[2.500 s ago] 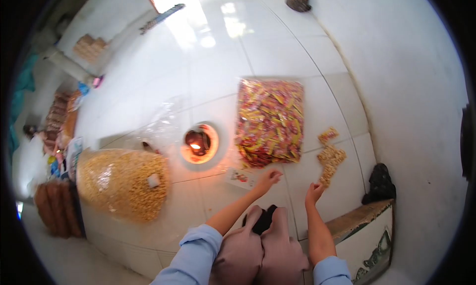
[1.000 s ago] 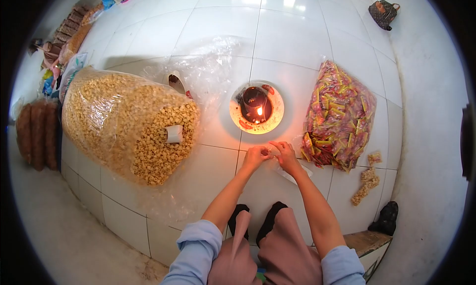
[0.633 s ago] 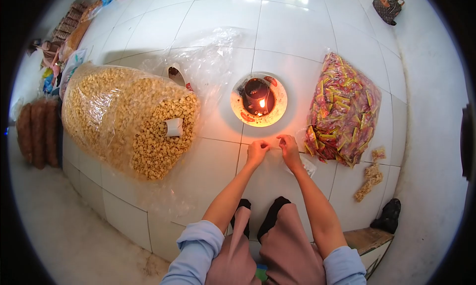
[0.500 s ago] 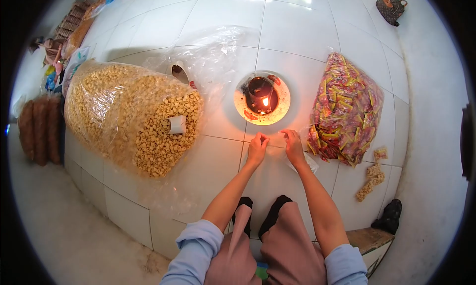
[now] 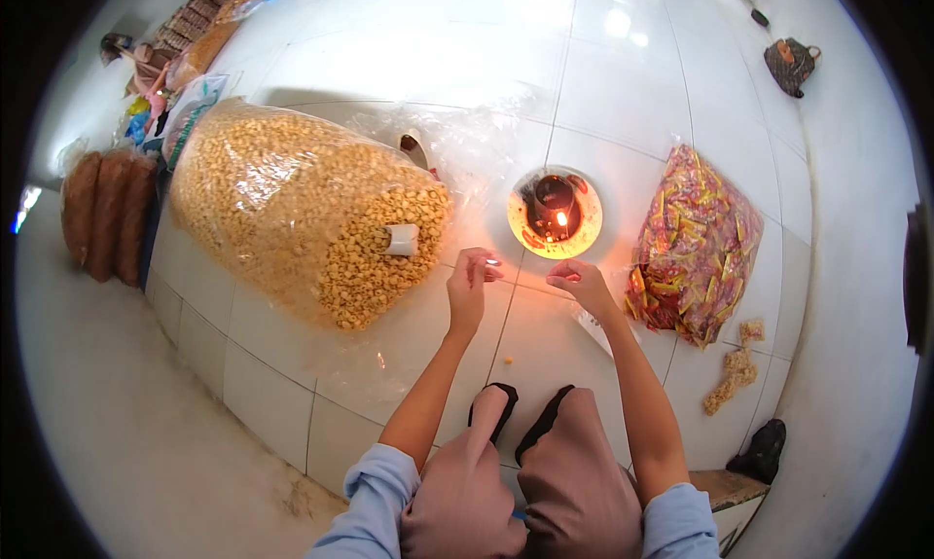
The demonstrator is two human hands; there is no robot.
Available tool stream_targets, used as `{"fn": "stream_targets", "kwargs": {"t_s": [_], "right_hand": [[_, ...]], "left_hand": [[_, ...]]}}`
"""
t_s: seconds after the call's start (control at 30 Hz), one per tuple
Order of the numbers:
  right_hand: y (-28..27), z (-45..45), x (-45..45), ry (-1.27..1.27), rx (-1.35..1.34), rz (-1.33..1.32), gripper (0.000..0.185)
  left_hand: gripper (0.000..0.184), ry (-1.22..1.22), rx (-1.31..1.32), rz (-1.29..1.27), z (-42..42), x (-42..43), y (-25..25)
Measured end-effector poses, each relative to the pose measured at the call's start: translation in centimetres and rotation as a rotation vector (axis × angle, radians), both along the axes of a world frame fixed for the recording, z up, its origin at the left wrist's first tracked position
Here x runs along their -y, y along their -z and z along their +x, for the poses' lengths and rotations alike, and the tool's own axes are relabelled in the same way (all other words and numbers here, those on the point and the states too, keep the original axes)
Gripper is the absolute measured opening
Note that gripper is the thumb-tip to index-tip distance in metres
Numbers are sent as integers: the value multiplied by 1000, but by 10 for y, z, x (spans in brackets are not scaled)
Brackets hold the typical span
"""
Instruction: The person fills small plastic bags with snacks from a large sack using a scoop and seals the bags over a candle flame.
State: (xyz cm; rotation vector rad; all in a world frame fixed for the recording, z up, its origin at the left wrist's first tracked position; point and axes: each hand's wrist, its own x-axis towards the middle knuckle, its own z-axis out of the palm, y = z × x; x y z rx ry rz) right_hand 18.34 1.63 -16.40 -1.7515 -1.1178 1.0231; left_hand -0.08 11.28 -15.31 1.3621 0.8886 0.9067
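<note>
A lit flame burns in a round dish (image 5: 588, 236) on the tiled floor, just beyond my hands. My left hand (image 5: 474, 272) is closed at the fingertips, near the dish's lower left; whatever it pinches is too small to name. Below the dish, my right hand (image 5: 576, 275) has its thumb and fingers pinched together, and I cannot make out anything in them. Left of my hands lies a large clear bag of yellow puffed snacks (image 5: 375, 282) with a white cup (image 5: 401, 239) on them. To the right is a bag of red and yellow packets (image 5: 693, 248).
Small snack packets (image 5: 732, 378) lie at the right, near a black bag (image 5: 760, 452). A flat white packet (image 5: 595, 331) is partly behind my right forearm. Long brown bags (image 5: 105, 218) stand at the far left. A patterned bag (image 5: 791, 67) sits by the right wall.
The view has shifted, so the floor items appear further right than half a second ago. My hands have moved further apart, the left one away to the left. The small packets at right were beside my right hand earlier.
</note>
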Motion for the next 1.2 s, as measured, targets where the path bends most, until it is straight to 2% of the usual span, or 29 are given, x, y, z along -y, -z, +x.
{"fn": "stream_targets", "kwargs": {"t_s": [0.03,0.07,0.17,0.23,0.3,0.37,0.4,0.47,0.5,0.57,0.6,0.63,0.7,0.8,0.93,1.1,1.2], "right_hand": [[-7,-2,-2,53,-125,13,15],[-17,-5,-6,104,-241,31,14],[-32,-16,-25,183,-274,141,15],[-46,-29,-37,128,-262,230,14],[-63,-44,-50,110,-88,292,15],[-81,-58,-58,12,-18,309,19],[-94,-68,-61,-57,65,305,20],[-109,-86,-70,-188,186,339,24],[-110,-93,-73,-202,182,340,24],[-110,-107,-82,-247,165,358,22],[-112,-111,-86,-261,196,323,20],[-110,-114,-89,-267,193,320,20],[-106,-118,-93,-229,212,313,19],[-100,-117,-95,-232,204,302,20],[-98,-116,-89,-104,172,331,22],[-83,-106,-82,-86,405,454,20],[-88,-105,-82,-22,339,438,18]], "left_hand": [[12,-64,106,-59,-8,-3,-1],[14,-83,100,-70,-17,-8,-4],[13,-128,217,-145,-33,-9,-15],[17,-178,203,-141,-46,-7,-20],[23,-229,195,-136,-56,-8,-27],[41,-569,-249,493,-65,-13,-35],[41,-584,-250,498,-70,-16,-49],[55,-184,-578,718,-81,-24,-81],[55,-198,-585,714,-85,-28,-79],[51,127,-506,641,-90,-37,-72],[39,143,-486,610,-92,-41,-71],[39,139,-488,605,-92,-44,-70],[22,93,-310,310,-92,-47,-65],[12,26,-306,390,-90,-49,-56],[13,-69,-301,273,-79,-47,-52],[13,-105,-297,225,-66,-39,-56],[14,-121,-302,242,-63,-38,-55]]}}
